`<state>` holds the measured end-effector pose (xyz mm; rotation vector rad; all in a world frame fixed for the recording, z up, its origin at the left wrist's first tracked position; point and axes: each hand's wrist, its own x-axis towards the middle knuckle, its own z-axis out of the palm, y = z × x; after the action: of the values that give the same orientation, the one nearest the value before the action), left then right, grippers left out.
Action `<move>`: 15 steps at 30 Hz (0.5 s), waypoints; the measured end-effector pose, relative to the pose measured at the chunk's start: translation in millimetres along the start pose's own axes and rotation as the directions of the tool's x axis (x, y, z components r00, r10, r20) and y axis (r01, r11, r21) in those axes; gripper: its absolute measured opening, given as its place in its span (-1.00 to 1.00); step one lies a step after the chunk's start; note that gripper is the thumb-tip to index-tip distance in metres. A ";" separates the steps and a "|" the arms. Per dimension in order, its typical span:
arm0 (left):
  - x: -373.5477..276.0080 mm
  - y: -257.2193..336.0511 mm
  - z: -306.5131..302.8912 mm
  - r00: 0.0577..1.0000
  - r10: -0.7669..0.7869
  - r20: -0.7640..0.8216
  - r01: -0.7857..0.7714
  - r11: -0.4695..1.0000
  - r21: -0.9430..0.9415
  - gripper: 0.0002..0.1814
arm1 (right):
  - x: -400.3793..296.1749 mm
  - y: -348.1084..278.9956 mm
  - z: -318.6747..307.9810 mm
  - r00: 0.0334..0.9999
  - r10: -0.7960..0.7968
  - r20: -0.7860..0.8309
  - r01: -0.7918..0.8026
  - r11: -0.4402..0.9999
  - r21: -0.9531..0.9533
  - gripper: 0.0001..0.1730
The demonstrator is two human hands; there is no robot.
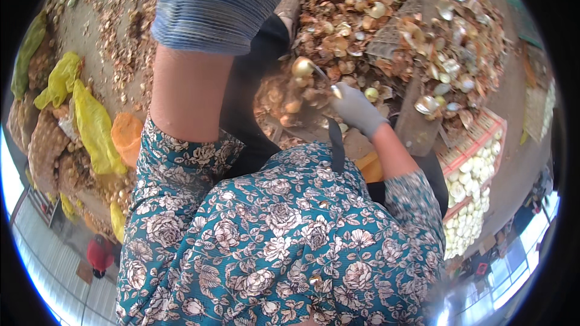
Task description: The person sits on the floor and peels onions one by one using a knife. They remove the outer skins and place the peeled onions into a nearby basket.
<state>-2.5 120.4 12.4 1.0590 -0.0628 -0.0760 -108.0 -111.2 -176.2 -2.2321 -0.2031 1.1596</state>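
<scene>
My right hand (360, 111), in a grey glove, is closed around a small knife (322, 73). The blade points up and left, and its tip is at or near a yellow-brown onion (302, 67); whether they touch is unclear. My left forearm rises large and close to the camera, with blue-striped knit fabric (213, 9) over its far part. The left fingers do not show. Loose onions (292, 107) and dry skins lie in front of my body, partly blurred.
Onion skins and onions form a large heap (344, 18) ahead, with boards among them. A red crate (473, 138) of peeled onions stands at the right. Filled mesh sacks (47, 149) and yellow netting (93, 122) lie left. A person in red (99, 253) is far off, lower left.
</scene>
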 end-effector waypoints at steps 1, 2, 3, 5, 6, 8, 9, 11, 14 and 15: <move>0.7 -4.1 -2.1 0.999 0.006 0.041 -0.010 0.994 0.112 -0.64 | -25.5 -21.9 -31.3 0.995 0.084 -0.044 -0.083 0.996 0.026 -0.60; 0.0 -14.3 -8.4 0.994 0.050 0.102 -0.099 0.821 0.562 -0.71 | -45.5 -22.9 -50.5 0.991 0.082 -0.103 -0.071 0.992 0.108 -0.61; 6.9 -30.4 -6.6 0.976 0.070 0.204 -0.213 0.466 0.859 -0.78 | -69.5 -28.4 -70.8 0.975 0.148 -0.164 -0.115 0.974 0.197 -0.62; 13.1 -33.9 13.7 0.983 -0.102 0.153 0.073 0.980 0.186 -0.65 | -104.6 -27.3 -102.0 0.932 0.047 -0.359 0.035 0.975 0.217 -0.65; 12.7 -35.1 24.0 0.972 -0.151 0.178 0.084 0.937 0.338 -0.56 | -122.8 -44.1 -114.6 0.897 0.071 -0.437 0.027 0.977 0.213 -0.65; 13.6 -46.1 35.9 0.904 -0.316 0.289 0.162 0.877 0.452 -0.36 | -157.8 -68.7 -136.4 0.901 0.205 -0.381 -0.052 0.925 0.377 -0.65; 16.3 -58.3 40.9 0.853 -0.365 0.374 0.223 0.902 0.370 -0.30 | -172.2 -76.6 -142.5 0.899 0.271 -0.346 -0.090 0.884 0.458 -0.65; 14.3 -62.6 50.0 0.744 -0.417 0.522 0.290 0.905 0.310 -0.24 | -188.6 -84.2 -147.0 0.894 0.262 -0.365 -0.053 0.869 0.493 -0.64; 13.2 -67.6 60.9 0.761 -0.306 0.572 0.273 0.951 0.146 -0.23 | -209.7 -102.0 -152.1 0.876 0.267 -0.401 -0.029 0.860 0.510 -0.65; 13.5 -65.7 67.8 0.767 -0.253 0.590 0.278 0.959 0.049 -0.23 | -214.4 -99.4 -149.1 0.836 0.217 -0.504 0.113 0.831 0.545 -0.66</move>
<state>2.8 28.3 -11.6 0.9624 -0.4796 -0.6707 -107.1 -182.5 94.0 -1.9289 0.3995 0.4554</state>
